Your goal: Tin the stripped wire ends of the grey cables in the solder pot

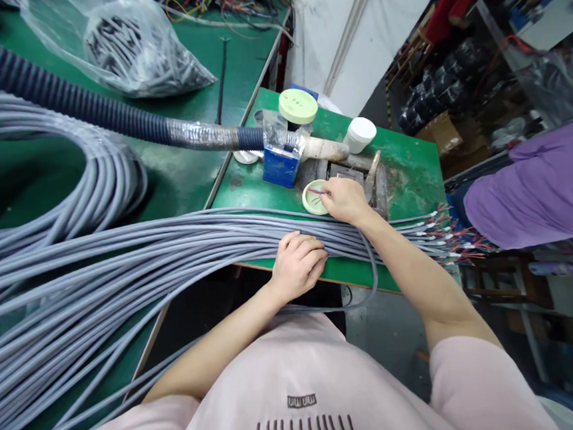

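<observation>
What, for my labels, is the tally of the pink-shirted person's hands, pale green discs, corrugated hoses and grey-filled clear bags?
Left hand, right hand: 2
Upper pale green disc, lower pale green disc: 2
Corrugated hose: 1
Grey-filled clear bag: 1
Total: 6

Under the left hand [299, 262], the grey cables [208, 238] have smooth plastic sheathing with a dull sheen. The shallow dish [308, 201] at the fingertips of the right hand [345, 200] looks like smooth, matt plastic. Beyond that hand, the white tub [360, 136] is smooth plastic, and the worktop [410, 164] is faintly glossy under rough-looking grime. Farther off and to its left, the dark hose [122, 115] is ribbed plastic, partly wrapped in shiny, wrinkled film [202, 133]; the clear bag [153, 66] is glossy, crinkled plastic.
</observation>
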Demonstrator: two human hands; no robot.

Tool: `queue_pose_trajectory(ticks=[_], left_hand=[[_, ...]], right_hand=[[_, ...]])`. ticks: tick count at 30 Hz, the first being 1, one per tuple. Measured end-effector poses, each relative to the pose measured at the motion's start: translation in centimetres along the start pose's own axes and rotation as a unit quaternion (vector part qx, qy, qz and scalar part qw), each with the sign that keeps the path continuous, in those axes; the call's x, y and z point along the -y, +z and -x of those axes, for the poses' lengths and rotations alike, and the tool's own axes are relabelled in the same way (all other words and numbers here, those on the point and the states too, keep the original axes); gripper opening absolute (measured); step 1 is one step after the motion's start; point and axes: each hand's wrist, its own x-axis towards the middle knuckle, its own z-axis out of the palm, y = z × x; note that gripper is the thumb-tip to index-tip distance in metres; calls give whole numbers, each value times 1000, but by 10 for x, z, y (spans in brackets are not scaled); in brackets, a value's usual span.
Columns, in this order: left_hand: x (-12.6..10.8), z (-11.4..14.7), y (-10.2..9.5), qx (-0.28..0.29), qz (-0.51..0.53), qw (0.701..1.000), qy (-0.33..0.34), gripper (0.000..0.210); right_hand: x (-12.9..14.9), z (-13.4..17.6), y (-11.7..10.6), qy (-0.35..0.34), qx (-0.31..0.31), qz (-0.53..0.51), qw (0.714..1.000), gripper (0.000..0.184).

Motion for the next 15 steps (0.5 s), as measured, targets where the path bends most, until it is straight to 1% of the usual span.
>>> queue_pose_trajectory(ticks=[2, 4, 6, 9, 11, 15], left_hand=[[0, 0, 0, 6, -6, 1000, -5, 12], [0, 0, 0, 9, -15, 1000, -6, 12], [0, 0, 0, 9, -21, 1000, -3, 12], [0, 0, 0, -1, -20, 1000, 6, 10], [0, 0, 0, -9, -16, 1000, 9, 10], [0, 0, 1, -12, -20, 1000, 8, 11]], right_hand=[[-2, 1, -3, 0, -4, -7, 1000, 29], [-9, 4, -8, 1, -25, -26, 999, 28], [-22, 7, -14, 10, -65, -49, 997, 27], [-47, 9, -16, 53, -119, -65, 989, 26], [-63, 8, -11, 88, -131, -56, 986, 26], [-84, 1, 7, 136, -122, -31, 983, 25]])
